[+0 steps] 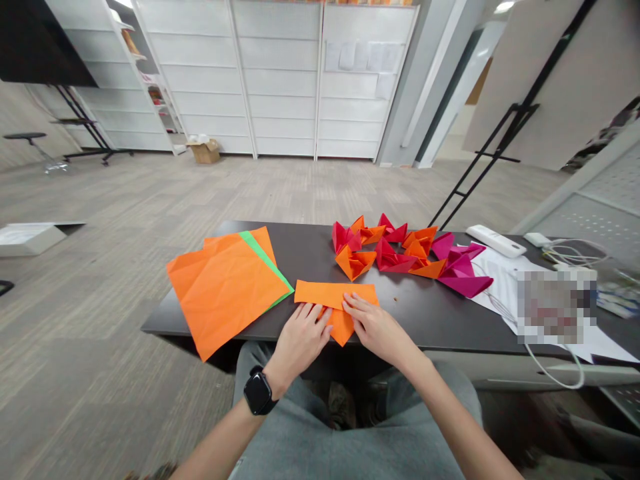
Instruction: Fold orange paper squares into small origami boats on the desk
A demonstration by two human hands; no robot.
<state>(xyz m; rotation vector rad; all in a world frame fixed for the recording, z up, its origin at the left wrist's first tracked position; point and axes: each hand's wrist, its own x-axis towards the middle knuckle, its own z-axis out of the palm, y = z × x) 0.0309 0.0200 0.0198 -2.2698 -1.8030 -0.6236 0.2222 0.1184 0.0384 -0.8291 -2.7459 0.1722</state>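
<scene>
A partly folded orange sheet of paper (320, 291) lies on the dark table in front of me, with a pointed flap (342, 328) reaching over the near edge. My left hand (301, 335) holds its lower left side, fingers bent onto the paper and thumb by the flap. On the right side, my right hand (374, 327) grips the fold, its fingertips pressed on the band and its thumb beside the flap. Whatever is under the fingers is hidden. Beyond the hands sit several folded paper boats, among them an orange boat (355, 262) and a magenta boat (463, 268).
Left of my hands lies a stack of large orange sheets (225, 287) with a green sheet (265, 257), overhanging the near edge of the table (300, 243). At the right are white papers (500, 277), a white power strip (495, 241) and loose cables (575, 250).
</scene>
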